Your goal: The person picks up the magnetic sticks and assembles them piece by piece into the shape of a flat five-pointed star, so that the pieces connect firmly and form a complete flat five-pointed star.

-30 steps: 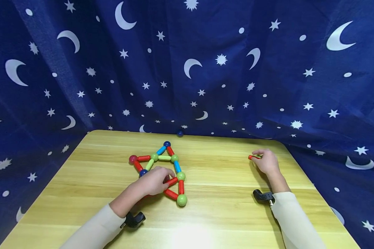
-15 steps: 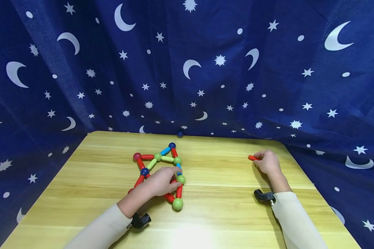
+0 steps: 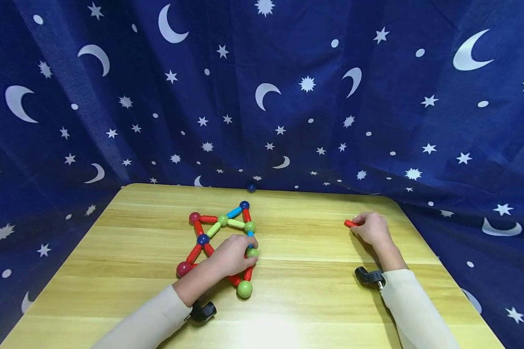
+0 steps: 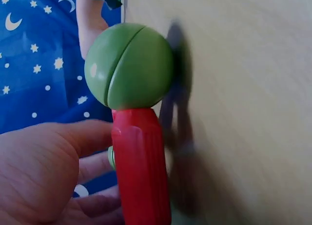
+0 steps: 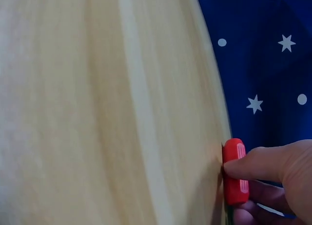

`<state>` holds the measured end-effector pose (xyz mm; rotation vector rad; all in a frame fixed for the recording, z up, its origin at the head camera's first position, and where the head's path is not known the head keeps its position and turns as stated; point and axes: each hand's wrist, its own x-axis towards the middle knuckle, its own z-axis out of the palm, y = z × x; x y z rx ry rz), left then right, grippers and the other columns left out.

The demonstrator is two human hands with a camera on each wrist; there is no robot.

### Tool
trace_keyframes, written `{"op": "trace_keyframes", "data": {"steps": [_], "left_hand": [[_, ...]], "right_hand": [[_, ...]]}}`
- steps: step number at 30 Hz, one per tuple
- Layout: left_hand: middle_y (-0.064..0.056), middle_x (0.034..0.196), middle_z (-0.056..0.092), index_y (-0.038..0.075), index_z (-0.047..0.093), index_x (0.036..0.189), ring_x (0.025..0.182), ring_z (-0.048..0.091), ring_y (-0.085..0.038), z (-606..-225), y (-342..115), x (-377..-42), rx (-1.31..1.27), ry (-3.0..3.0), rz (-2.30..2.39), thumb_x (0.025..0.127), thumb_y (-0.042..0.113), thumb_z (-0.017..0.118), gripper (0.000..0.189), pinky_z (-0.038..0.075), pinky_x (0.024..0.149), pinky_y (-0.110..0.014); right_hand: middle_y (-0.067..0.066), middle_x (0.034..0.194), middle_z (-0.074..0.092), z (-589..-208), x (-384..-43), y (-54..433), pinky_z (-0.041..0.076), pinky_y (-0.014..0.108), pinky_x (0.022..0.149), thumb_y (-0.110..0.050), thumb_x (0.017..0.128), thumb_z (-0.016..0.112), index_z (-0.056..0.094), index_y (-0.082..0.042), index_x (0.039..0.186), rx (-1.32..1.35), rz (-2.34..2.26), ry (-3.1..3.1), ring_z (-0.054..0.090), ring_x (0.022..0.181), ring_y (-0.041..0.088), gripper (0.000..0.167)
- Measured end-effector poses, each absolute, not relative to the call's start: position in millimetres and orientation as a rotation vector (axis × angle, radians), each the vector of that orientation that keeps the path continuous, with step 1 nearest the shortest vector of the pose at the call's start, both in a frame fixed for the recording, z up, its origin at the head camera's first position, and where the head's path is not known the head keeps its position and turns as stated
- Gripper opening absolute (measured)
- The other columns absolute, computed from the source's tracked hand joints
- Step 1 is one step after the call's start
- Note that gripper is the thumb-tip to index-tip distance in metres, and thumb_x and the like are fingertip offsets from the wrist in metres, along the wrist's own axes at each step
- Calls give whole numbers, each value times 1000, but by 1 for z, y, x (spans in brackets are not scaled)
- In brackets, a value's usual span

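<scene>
In the head view, a flat star-like frame of magnetic rods and balls lies on the left half of the table. My left hand (image 3: pixel 233 254) reaches across it and holds a green ball (image 3: pixel 253 253) at its right side between thumb and fingers. The left wrist view shows the near corner's green ball (image 4: pixel 129 65) with a red rod (image 4: pixel 141 171) joined to it, in front of that hand. Far to the right, my right hand (image 3: pixel 372 229) pinches a loose red magnetic rod (image 5: pixel 236 188) just above the table. Its other fingers are partly hidden behind the rod.
A single dark blue ball (image 3: pixel 251 187) sits at the table's back edge, against the blue star-and-moon curtain (image 3: pixel 262 97). The wooden table (image 3: pixel 305 291) spreads between both hands. A black wrist camera (image 3: pixel 368 276) is strapped to the right forearm.
The frame has turned clockwise, its top shifting right and its near green corner left. My left hand has moved right and taken hold of the green ball. More red rod shows at my right fingertips.
</scene>
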<state>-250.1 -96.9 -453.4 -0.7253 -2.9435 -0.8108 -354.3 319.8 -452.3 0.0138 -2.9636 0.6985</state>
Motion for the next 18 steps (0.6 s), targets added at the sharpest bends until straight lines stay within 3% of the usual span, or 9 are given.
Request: {"op": "trace_keyframes", "data": {"steps": [5,13,18], "left_hand": [[0,101,71,11,74,112,90,59,-16,-450,-104,-248,-876,-2987,-812,91,20,78,23,52,84,-33],[1,100,70,10,73,115,91,61,-17,-443,-111,-244,-930,-3032,-937,90,18,80,28,53,84,-31],[4,92,68,14,74,106,85,59,-15,-445,-112,-245,-927,-3013,-992,88,15,82,19,50,77,-27]], "right_hand": [[14,90,76,-449,-350,315,46,42,76,-15,83,81,76,-1,99,39,713,-2993,62,85,32,21],[13,89,76,-448,-346,306,47,40,75,-15,83,82,77,0,100,152,706,-2979,65,82,27,23],[10,86,76,-450,-342,293,48,33,69,-14,82,82,78,-2,99,233,752,-2938,64,74,17,20]]}}
